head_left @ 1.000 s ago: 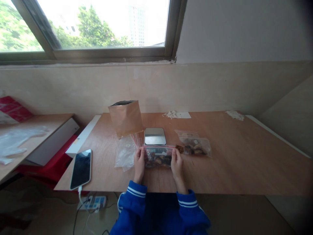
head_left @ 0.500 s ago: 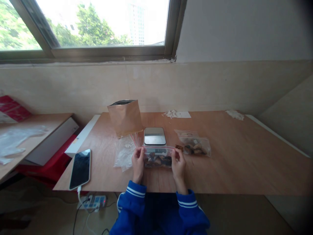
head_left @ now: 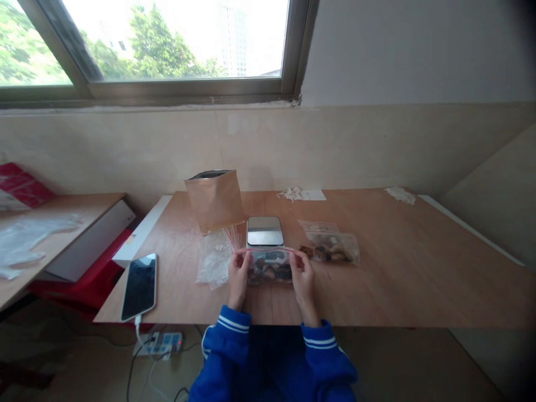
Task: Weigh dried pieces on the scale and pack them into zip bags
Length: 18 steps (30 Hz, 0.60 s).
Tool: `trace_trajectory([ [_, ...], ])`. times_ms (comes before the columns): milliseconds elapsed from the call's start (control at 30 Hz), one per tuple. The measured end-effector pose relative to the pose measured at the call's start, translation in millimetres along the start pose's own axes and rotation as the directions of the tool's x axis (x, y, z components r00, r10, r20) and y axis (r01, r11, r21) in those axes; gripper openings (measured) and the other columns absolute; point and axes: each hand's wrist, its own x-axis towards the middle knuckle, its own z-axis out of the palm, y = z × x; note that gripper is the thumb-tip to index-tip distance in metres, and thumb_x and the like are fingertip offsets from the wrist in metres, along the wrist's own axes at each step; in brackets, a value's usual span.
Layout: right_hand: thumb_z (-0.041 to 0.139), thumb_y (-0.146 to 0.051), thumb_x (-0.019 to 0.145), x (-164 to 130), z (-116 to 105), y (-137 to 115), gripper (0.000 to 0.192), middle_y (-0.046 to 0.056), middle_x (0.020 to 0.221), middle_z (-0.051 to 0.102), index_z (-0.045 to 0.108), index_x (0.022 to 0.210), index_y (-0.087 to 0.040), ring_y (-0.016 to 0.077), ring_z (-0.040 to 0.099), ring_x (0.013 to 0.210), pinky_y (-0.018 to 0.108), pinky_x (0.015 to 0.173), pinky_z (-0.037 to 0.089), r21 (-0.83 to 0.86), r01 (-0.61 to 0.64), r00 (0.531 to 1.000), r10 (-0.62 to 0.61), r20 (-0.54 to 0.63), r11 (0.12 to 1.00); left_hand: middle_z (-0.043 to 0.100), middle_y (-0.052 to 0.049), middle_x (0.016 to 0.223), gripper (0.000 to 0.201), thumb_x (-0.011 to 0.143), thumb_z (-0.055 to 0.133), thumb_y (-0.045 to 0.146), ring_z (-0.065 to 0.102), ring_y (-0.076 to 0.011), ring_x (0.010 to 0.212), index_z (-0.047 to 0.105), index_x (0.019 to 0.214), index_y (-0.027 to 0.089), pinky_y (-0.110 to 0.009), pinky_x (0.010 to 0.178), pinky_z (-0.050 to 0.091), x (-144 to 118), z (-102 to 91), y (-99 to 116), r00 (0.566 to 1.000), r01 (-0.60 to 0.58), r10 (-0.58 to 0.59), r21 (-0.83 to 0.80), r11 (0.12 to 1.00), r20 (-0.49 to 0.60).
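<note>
A clear zip bag (head_left: 270,273) with a red seal strip and dark brown dried pieces inside is stretched between my two hands. My left hand (head_left: 239,274) pinches its top left corner; my right hand (head_left: 303,276) pinches the top right corner. Both thumbs press on the seal line. Just beyond the bag lies a small digital scale (head_left: 264,231), its near edge seen partly through the plastic. Right of my right hand, filled zip bags (head_left: 337,248) with similar brown pieces lie on the table. Flat clear bags (head_left: 213,259) with red strips lie left of my left hand.
A brown paper pouch (head_left: 215,201) stands with its top gaping at the back left. A phone (head_left: 139,287) on a charging cable lies at the table's left edge. Whitish scraps (head_left: 292,194) and a white card (head_left: 314,195) sit along the back, more scraps (head_left: 401,195) farther right.
My hands have moved slightly closer together along the bag's top edge, and the red strip now bows a little. The other things stay where they were.
</note>
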Motion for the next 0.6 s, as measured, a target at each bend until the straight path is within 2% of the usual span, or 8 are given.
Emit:
trace_trajectory([
  [133, 0.059, -0.054, 0.085, -0.1, 0.3, 2.0, 0.039, 0.009, 0.090, 0.072, 0.067, 0.094, -0.017, 0.0207, 0.067, 0.077, 0.032, 0.070, 0.055, 0.000, 0.018, 1.000, -0.018, 0.003, 1.000, 0.065, -0.002, 0.075, 0.034, 0.080, 0.070, 0.048, 0.060, -0.0144, 0.073, 0.066, 0.084, 0.015, -0.026, 0.071, 0.046, 0.0, 0.4, 1.8, 1.000, -0.019, 0.019, 0.013, 1.000, -0.003],
  [333, 0.061, -0.050, 0.086, 0.5, 1.6, 9.6, 0.035, 0.010, 0.093, 0.072, 0.068, 0.090, -0.016, 0.0208, 0.066, 0.081, 0.034, 0.075, 0.055, -0.030, 0.064, 0.997, -0.065, -0.039, 0.997, 0.063, -0.001, 0.075, 0.037, 0.079, 0.070, 0.050, 0.057, -0.0128, 0.068, 0.066, 0.086, 0.015, -0.023, 0.063, 0.044, -1.8, 0.8, 2.0, 1.000, 0.022, -0.022, -0.004, 1.000, -0.010],
  [600, 0.060, -0.047, 0.088, 0.6, -0.9, 4.0, 0.032, 0.010, 0.092, 0.070, 0.067, 0.089, -0.016, 0.0196, 0.064, 0.079, 0.033, 0.072, 0.054, -0.051, 0.115, 0.992, -0.118, -0.053, 0.992, 0.064, -0.003, 0.077, 0.039, 0.077, 0.071, 0.053, 0.057, -0.0134, 0.068, 0.064, 0.083, 0.016, -0.024, 0.061, 0.044, -3.9, 1.0, 3.4, 1.000, 0.011, -0.011, 0.006, 1.000, -0.008],
])
